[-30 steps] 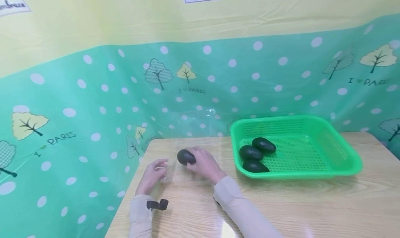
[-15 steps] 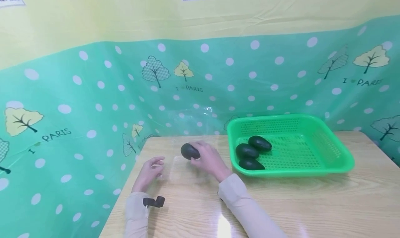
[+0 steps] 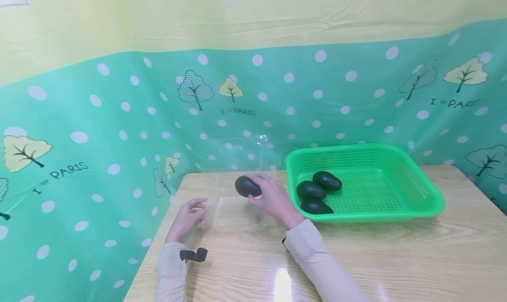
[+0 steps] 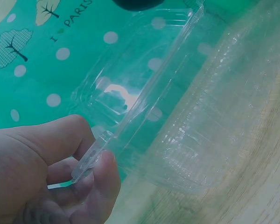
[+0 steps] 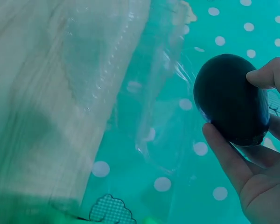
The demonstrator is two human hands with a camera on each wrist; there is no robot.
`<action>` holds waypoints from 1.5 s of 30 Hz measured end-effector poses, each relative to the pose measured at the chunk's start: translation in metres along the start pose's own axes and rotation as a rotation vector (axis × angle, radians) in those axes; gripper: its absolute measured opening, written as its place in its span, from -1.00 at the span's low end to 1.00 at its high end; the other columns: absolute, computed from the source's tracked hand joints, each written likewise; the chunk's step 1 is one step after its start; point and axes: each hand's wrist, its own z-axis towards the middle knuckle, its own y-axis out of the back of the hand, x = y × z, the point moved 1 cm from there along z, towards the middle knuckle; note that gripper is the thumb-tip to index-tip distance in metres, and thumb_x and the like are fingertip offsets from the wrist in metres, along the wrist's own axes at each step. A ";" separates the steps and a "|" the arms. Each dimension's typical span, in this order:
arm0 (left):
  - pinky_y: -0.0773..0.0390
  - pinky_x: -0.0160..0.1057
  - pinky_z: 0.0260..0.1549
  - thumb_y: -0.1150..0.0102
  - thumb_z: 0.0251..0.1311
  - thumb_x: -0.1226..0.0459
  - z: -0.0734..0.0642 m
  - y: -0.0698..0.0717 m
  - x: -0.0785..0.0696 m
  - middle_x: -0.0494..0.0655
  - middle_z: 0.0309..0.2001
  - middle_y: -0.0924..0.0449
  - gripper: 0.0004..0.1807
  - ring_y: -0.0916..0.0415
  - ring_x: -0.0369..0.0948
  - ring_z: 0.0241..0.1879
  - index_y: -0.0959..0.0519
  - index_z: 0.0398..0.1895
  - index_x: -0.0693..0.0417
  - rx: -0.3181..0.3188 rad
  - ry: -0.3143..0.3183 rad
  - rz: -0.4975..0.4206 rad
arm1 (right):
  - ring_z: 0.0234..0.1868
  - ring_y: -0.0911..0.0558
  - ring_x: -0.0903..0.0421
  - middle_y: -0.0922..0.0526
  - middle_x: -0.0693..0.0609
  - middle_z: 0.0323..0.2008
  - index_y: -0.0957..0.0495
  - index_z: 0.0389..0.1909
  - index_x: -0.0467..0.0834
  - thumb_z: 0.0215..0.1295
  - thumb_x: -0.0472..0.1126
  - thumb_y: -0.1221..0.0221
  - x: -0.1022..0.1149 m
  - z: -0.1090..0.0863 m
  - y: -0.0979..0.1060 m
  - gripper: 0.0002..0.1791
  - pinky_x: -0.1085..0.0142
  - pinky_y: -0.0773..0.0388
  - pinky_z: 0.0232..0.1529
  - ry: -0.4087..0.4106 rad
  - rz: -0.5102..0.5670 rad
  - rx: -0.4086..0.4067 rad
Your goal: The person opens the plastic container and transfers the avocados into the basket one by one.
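Note:
A dark, smooth avocado (image 3: 246, 186) is in my right hand (image 3: 273, 199), held between thumb and fingers above the table's far side. The right wrist view shows the thumb on one side of the avocado (image 5: 229, 98) and fingertips on the other. With its lid raised at the back, a clear plastic clamshell box (image 4: 191, 154) stands on the table below and beside the avocado. My left hand (image 3: 186, 220) is at the box's left side; in the left wrist view its thumb and fingers pinch the box's edge tab. Nothing shows inside the box.
A green plastic basket (image 3: 372, 216) stands on the right, close to my right forearm. Three dark avocados (image 3: 310, 190) lie at its left end. A patterned green and yellow curtain (image 3: 119, 161) hangs behind and left of the wooden table (image 3: 380, 258).
My right hand has moved right and slightly up, carrying the avocado. My left hand stays at the box's left side. The whole head view has shifted a little.

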 end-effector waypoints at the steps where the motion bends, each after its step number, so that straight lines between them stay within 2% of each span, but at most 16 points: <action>1: -0.61 -0.30 -0.31 -0.03 0.19 0.44 0.000 0.000 0.000 0.28 0.16 -0.40 -0.41 -0.54 -0.10 -0.29 -0.37 0.36 0.22 0.000 -0.001 0.000 | 0.13 -0.62 -0.06 -0.60 -0.08 0.17 -0.51 0.27 -0.07 0.10 -0.13 -0.34 0.000 0.000 0.002 -0.36 0.05 -0.62 0.08 -0.002 0.003 -0.005; 5: -0.62 -0.27 -0.30 -0.04 0.19 0.44 -0.001 0.001 -0.001 0.28 0.16 -0.39 -0.42 -0.55 -0.07 -0.27 -0.37 0.35 0.23 -0.002 -0.001 -0.013 | 0.13 -0.62 -0.06 -0.60 -0.08 0.17 -0.51 0.27 -0.06 0.09 -0.16 -0.34 -0.003 -0.002 0.010 -0.36 0.08 -0.62 0.09 -0.015 0.030 -0.011; 10: -0.62 -0.28 -0.30 -0.05 0.18 0.44 -0.001 0.001 -0.001 0.28 0.16 -0.40 -0.41 -0.56 -0.06 -0.28 -0.37 0.35 0.23 -0.010 0.004 0.001 | 0.20 -0.58 -0.03 -0.60 -0.04 0.21 -0.50 0.29 -0.07 0.12 -0.17 -0.35 -0.007 -0.006 0.021 -0.36 0.12 -0.57 0.19 -0.052 0.068 0.026; 18: -0.62 -0.30 -0.29 -0.06 0.18 0.43 0.001 0.002 0.001 0.28 0.14 -0.41 -0.41 -0.57 -0.07 -0.30 -0.37 0.35 0.24 -0.007 0.006 0.008 | 0.29 -0.51 -0.11 -0.58 -0.08 0.23 -0.52 0.27 -0.06 0.09 -0.18 -0.38 -0.016 -0.013 0.033 -0.36 0.03 -0.53 0.23 -0.079 0.063 0.011; 25: -0.60 -0.30 -0.28 -0.05 0.18 0.42 0.001 0.002 -0.001 0.27 0.15 -0.41 -0.41 -0.57 -0.04 -0.29 -0.38 0.35 0.20 -0.008 0.012 0.009 | 0.20 -0.58 -0.08 -0.50 -0.14 0.30 -0.50 0.29 -0.03 0.09 -0.22 -0.37 -0.021 -0.018 0.042 -0.34 0.04 -0.57 0.17 -0.109 0.104 0.002; 29: -0.60 -0.29 -0.28 -0.04 0.17 0.43 0.001 0.002 -0.001 0.27 0.17 -0.41 -0.40 -0.56 -0.02 -0.27 -0.37 0.36 0.19 -0.004 0.015 0.001 | 0.26 -0.54 -0.10 -0.50 -0.11 0.31 -0.47 0.32 -0.08 0.10 -0.22 -0.36 -0.025 -0.021 0.049 -0.32 0.03 -0.54 0.21 -0.102 0.090 -0.011; 32: -0.60 -0.30 -0.30 -0.05 0.16 0.43 0.001 0.001 -0.001 0.27 0.16 -0.41 -0.40 -0.56 -0.05 -0.30 -0.37 0.36 0.20 -0.007 0.018 0.000 | 0.28 -0.52 -0.09 -0.51 -0.08 0.30 -0.44 0.36 -0.02 0.11 -0.21 -0.35 -0.029 -0.024 0.054 -0.28 0.02 -0.54 0.22 -0.106 0.068 -0.011; 36: -0.60 -0.31 -0.31 -0.04 0.17 0.43 0.001 0.001 0.000 0.29 0.15 -0.41 -0.40 -0.56 -0.11 -0.34 -0.37 0.35 0.23 -0.007 0.016 0.000 | 0.20 -0.57 -0.07 -0.54 -0.06 0.26 -0.43 0.37 0.09 0.12 -0.19 -0.35 -0.033 -0.027 0.060 -0.28 0.02 -0.60 0.13 -0.133 0.063 -0.011; 40: -0.61 -0.30 -0.30 -0.04 0.17 0.43 0.000 0.001 0.000 0.29 0.16 -0.40 -0.40 -0.55 -0.11 -0.34 -0.36 0.36 0.22 0.003 0.013 -0.002 | 0.11 -0.62 -0.08 -0.57 -0.10 0.20 -0.48 0.31 0.01 0.11 -0.20 -0.36 -0.036 -0.030 0.065 -0.33 0.01 -0.63 0.06 -0.132 0.044 -0.024; 45: -0.62 -0.27 -0.28 -0.04 0.16 0.42 0.000 0.001 -0.001 0.28 0.17 -0.40 -0.39 -0.56 -0.05 -0.31 -0.36 0.37 0.22 0.005 0.014 -0.006 | 0.10 -0.63 -0.11 -0.59 -0.13 0.17 -0.50 0.28 -0.07 0.11 -0.19 -0.36 -0.041 -0.035 0.071 -0.35 -0.02 -0.63 0.05 -0.115 0.010 -0.036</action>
